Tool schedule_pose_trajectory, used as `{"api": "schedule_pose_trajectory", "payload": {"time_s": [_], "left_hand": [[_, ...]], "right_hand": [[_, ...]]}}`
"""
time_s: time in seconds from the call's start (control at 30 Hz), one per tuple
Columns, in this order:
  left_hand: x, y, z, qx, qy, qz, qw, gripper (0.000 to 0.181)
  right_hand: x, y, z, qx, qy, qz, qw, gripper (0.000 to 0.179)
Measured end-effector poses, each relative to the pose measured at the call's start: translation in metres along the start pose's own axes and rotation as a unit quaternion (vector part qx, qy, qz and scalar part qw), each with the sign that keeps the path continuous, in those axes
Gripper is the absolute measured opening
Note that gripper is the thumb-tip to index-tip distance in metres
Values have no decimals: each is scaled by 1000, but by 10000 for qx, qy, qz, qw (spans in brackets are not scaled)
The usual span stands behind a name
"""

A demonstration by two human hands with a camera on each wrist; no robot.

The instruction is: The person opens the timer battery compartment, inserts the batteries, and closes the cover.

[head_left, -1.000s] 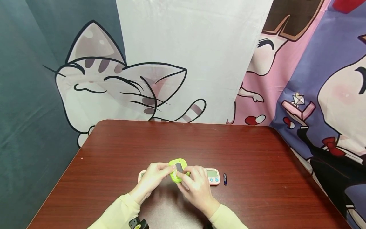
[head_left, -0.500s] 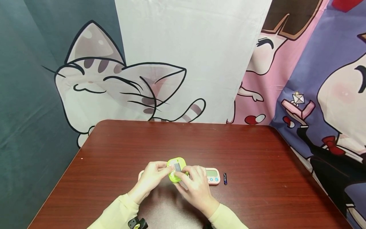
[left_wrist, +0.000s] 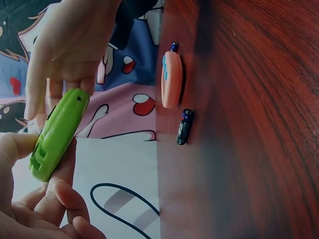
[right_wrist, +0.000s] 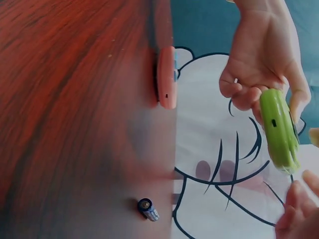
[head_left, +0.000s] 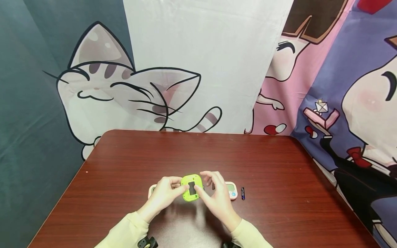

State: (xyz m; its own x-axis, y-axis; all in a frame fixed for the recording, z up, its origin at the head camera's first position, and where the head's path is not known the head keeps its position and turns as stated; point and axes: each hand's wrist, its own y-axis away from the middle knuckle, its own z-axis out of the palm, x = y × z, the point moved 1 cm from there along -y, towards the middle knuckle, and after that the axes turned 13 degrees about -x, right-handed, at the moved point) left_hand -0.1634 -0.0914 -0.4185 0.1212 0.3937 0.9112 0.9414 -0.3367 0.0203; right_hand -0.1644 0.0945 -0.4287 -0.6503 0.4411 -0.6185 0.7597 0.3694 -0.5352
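Observation:
A lime-green digital timer [head_left: 191, 187] is held up over the table, a dark rectangle on the face turned to the head camera. My left hand [head_left: 165, 193] pinches its left edge between thumb and fingers. In the left wrist view, notches show at one end of the green timer [left_wrist: 59, 134]. My right hand [head_left: 218, 198] is at the timer's right side, fingers spread and loosely bent. Its thumb tip is close to the timer; contact cannot be told in the head view. In the right wrist view, the right fingers [right_wrist: 296, 204] appear apart from the green timer [right_wrist: 279, 129].
A pink timer [head_left: 231, 190] with blue buttons lies behind my right hand; another pink timer [head_left: 151, 190] is mostly hidden by my left. A dark blue battery [head_left: 243, 193] lies farther right. Another battery [left_wrist: 185, 127] shows in the left wrist view, on the brown table [head_left: 198, 151].
The right hand has loosened from the green timer, its fingers lifting and spreading to the right. The timer has tilted and turned slightly in the left hand, which keeps its pinch.

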Motion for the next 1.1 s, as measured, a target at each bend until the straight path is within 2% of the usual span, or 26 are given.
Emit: {"api": "schedule_pose_trajectory", "payload": {"time_s": [0.1,0.17,0.3,0.4,0.53,0.73,0.87,0.97,1.1], "left_hand": [[0,1,-1,80,-231,-111,9996,23],[0,3,-2,105,-436,-248,9987,21],[-2,4,-4,71,-827,-459,9955,16],[-4,5,-6,-11,-941,-481,9944,14],[-4,7,-7,-129,-956,-410,9945,16],[-1,9,-8,-194,-1056,-270,9938,19],[-3,9,-8,-400,-844,-65,9956,19],[-5,8,-8,-594,-579,115,9965,19],[-6,6,-7,-693,-307,271,9968,22]], "right_hand": [[-2,-1,-1,-264,-354,521,9977,37],[-3,-2,-2,-497,-611,910,9927,35],[-3,-2,-2,-979,-1230,1722,9724,33],[-2,-2,0,-1210,-1495,2113,9583,27],[-4,-3,-1,-1362,-1408,2279,9538,18],[-4,-1,-2,-1428,-1530,2311,9502,22],[-3,-2,-2,-1539,-1605,2372,9457,21],[-5,-3,-3,-1677,-1626,2499,9397,17],[-5,-4,-5,-1902,-1858,2535,9301,15]]}}
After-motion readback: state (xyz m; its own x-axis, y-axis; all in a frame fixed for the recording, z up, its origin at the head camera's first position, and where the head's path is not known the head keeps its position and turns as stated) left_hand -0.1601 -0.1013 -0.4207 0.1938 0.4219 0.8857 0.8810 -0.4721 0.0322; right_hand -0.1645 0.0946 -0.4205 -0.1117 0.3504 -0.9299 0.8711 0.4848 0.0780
